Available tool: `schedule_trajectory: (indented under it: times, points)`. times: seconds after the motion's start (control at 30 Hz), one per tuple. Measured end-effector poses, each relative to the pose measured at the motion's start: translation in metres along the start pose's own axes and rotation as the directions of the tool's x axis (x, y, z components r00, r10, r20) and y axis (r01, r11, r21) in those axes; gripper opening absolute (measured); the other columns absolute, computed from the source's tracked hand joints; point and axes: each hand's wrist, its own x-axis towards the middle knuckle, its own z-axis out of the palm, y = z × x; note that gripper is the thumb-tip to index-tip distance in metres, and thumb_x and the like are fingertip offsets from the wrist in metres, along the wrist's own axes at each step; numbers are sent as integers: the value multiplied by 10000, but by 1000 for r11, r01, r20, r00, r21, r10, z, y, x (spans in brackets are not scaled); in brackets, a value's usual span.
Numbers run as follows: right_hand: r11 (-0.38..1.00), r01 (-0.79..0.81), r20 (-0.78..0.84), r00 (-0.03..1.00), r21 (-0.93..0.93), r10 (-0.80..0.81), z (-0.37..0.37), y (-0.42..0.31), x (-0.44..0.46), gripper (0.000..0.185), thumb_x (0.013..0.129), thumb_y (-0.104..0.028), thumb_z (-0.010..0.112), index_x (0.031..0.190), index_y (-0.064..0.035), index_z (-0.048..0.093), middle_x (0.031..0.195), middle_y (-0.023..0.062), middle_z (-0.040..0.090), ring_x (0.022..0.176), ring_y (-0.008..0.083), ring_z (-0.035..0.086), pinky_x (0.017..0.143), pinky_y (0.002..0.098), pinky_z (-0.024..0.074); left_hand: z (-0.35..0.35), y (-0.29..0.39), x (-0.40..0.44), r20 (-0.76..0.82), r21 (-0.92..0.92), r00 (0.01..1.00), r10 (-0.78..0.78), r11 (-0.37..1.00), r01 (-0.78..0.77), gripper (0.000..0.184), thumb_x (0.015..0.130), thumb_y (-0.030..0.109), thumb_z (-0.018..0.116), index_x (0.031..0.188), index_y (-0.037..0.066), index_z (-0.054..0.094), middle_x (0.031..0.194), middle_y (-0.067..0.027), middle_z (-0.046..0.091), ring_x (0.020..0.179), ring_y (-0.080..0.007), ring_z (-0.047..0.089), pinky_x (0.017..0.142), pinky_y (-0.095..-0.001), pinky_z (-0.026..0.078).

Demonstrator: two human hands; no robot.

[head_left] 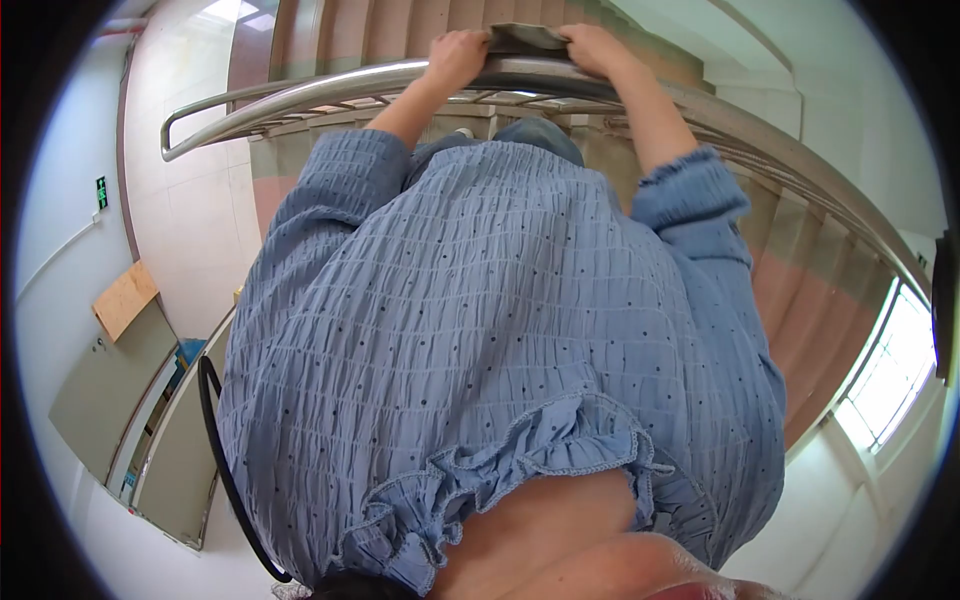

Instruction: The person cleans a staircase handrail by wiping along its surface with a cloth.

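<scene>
A dark greyish cloth [527, 38] is stretched between my two hands at the top of the view, just above a metal handrail [390, 76]. My left hand [459, 56] has its fingers closed on the cloth's left end. At the other end, my right hand [592, 50] grips the cloth between thumb and fingers. The cloth lies along the top of the rail, and its lower edge is close to or touching the metal. Part of the rail below the cloth looks dark.
Stairs [430, 25] lie beyond the rail, with more steps [815, 290] at the right. A cabinet [115, 385] with an open door stands at the left. A bright window [888, 370] is at the far right. The rail's looped end [170, 140] juts out left.
</scene>
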Motion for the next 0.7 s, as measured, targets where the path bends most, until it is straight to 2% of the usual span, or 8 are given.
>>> schedule_trajectory:
  times: [0.03,0.1,0.17,0.27,0.33,0.5,0.53,0.7]
  points:
    - [996,-73,-31,997,-42,72,-15,1,-23,375,881,-107,462,1190,-111,676,1156,217,675,1082,415,623,926,474,493,3,16,0,-1,-3,1000,6,1000,-6,224,932,233,581,1042,89,712,994,-168,707,956,-377,660,846,-497,513]
    - [978,-189,-112,977,-84,179,-33,13,-68,392,888,-104,457,1203,-154,685,1151,178,688,1073,391,633,923,461,501,5,45,-5,-228,-52,936,269,956,-288,216,910,157,585,1081,110,708,1008,-113,679,992,-326,640,890,-450,494]
    - [965,-247,-157,960,-84,232,-37,25,-92,400,891,-98,453,1203,-171,692,1144,158,695,1061,378,641,916,450,509,-3,61,-13,-237,-35,899,369,921,-388,247,886,120,589,1106,110,702,1027,-90,656,1020,-303,623,921,-441,476]
    - [986,-63,-303,953,-155,13,-36,17,-104,398,876,-60,468,1148,-187,729,1081,118,725,976,341,682,865,402,541,-21,62,-20,-211,38,838,504,861,-508,322,842,78,598,1149,103,691,1050,-66,628,1054,-276,603,956,-429,454]
    - [990,48,-341,936,-136,-92,-15,2,-96,383,865,-72,497,1151,-181,727,1125,108,720,1033,304,670,952,415,509,-38,46,-33,-162,74,837,523,852,-518,371,816,65,597,1176,96,682,1050,-69,623,1054,-271,601,952,-417,457]
    - [874,146,-365,867,-464,-339,27,-21,-104,315,863,-95,547,1068,-236,740,1181,13,683,1171,214,604,1099,501,368,-41,24,-60,-154,63,848,508,861,-504,420,818,53,577,1228,100,656,1045,-77,622,1050,-270,603,916,-393,479]
    - [891,144,-356,880,-431,-315,23,-14,-114,328,837,-33,555,1083,-168,725,1219,23,659,1172,218,602,1120,502,350,-36,29,-60,-115,35,826,552,833,-552,441,820,49,573,1253,102,639,1057,-77,620,1050,-268,604,902,-390,484]
    - [888,-40,-439,879,-458,-187,-27,35,-180,326,812,-31,588,1083,-153,722,1196,33,652,1157,224,592,1120,509,343,-14,111,-30,-105,33,614,782,620,-784,396,846,95,572,1238,142,598,1019,-48,564,975,-218,596,878,-365,479]
